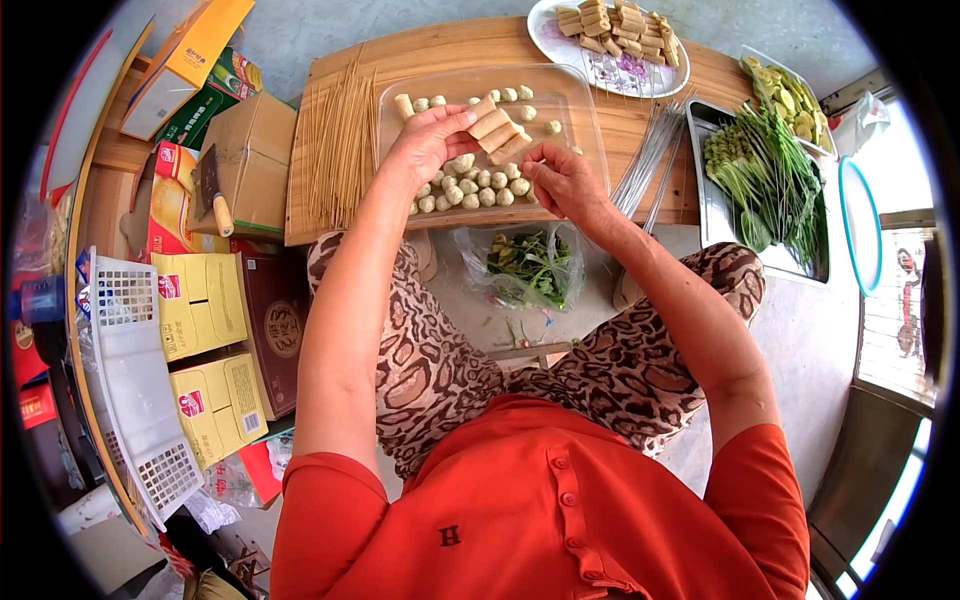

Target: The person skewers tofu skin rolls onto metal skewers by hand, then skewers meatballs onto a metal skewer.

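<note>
I have the wooden table with a transparent tray as landmark. Plate sits beyond tray's far right corner, piled with spare rolls. Wooden sticks lie just left of tray, metal skewers right. Left hand grasps a row of rolls over tray; right hand sits by the row's near end, fingers curled, can't tell if gripping. Progress, I judge: one row in hand; plate pile and tray's green-flecked balls untouched. Edges: sticks crowd tray's left wall. Far half looks roomier, balls sparser.
</note>
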### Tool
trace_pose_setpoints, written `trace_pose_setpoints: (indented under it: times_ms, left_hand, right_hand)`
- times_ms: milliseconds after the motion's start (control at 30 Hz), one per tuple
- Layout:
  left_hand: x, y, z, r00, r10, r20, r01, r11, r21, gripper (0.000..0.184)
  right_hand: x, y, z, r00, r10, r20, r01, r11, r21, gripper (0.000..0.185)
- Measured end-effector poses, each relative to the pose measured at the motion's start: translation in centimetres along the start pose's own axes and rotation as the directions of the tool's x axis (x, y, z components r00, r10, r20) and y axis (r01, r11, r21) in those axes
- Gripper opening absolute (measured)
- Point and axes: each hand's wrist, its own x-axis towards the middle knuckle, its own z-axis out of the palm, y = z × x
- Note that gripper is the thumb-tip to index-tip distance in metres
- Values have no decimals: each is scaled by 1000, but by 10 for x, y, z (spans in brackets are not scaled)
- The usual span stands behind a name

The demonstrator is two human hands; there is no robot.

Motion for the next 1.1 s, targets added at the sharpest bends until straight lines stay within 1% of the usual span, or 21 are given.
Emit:
trace_pose_setpoints:
  times_ms: [200,300,333,367,400,433,467,500,533,600,633,700,800,933,1000,1033,1100]
  left_hand:
    - [1,-1,-1,1000,-6,-1,6,1000,1,26]
    - [0,0,0,1000,16,10,-16,1000,-26,27]
    - [0,0,0,997,36,-67,-38,999,-38,26]
    - [0,0,1,988,54,-144,-61,997,-48,25]
    - [1,1,-1,988,55,-143,-62,997,-48,25]
    - [3,3,-6,975,67,-211,-80,995,-55,26]
    - [5,3,-11,957,79,-279,-100,993,-61,26]
    - [6,3,-16,957,81,-278,-102,993,-60,26]
    - [6,5,-18,947,100,-305,-127,989,-71,27]
    - [6,6,-24,927,132,-351,-169,983,-77,28]
    - [5,7,-24,927,134,-351,-171,982,-77,28]
    - [3,9,-24,931,123,-344,-170,979,-110,30]
    - [1,13,-19,929,106,-355,-161,979,-129,30]
    - [1,16,-17,930,112,-349,-164,978,-126,26]
    - [-1,17,-14,931,97,-353,-146,982,-116,28]
    - [1,15,-16,935,102,-339,-149,982,-116,28]
    - [10,9,-28,939,119,-324,-175,973,-151,29]
  right_hand:
    - [1,1,-1,1000,-13,-2,13,1000,-5,15]
    - [0,-3,-1,1000,-10,4,10,1000,-1,15]
    - [0,-4,-2,1000,-11,3,11,1000,-1,15]
    - [0,-6,-3,1000,-9,7,10,999,-46,15]
    - [1,-6,-3,1000,-7,10,8,996,-90,15]
    - [0,-5,-4,1000,-9,10,10,996,-91,15]
    - [0,-3,-4,998,-58,-1,57,982,-182,15]
    - [-1,-2,-4,994,-108,-7,102,957,-271,15]
    - [-3,-3,-5,994,-110,-6,104,957,-272,15]
    - [-6,-5,-5,985,-170,2,158,912,-379,15]
    - [-7,-4,-5,985,-171,3,159,911,-380,15]
    - [-7,-1,-5,946,-325,-19,270,815,-513,14]
    - [-7,1,-6,927,-373,-47,308,826,-472,16]
    - [-12,-9,-4,929,-364,-65,288,821,-493,15]
    - [-12,-10,-4,949,-303,-81,223,833,-507,14]
    - [-12,-9,-4,946,-310,-93,221,829,-514,14]
    - [-10,-2,-7,917,-383,-110,282,819,-500,14]
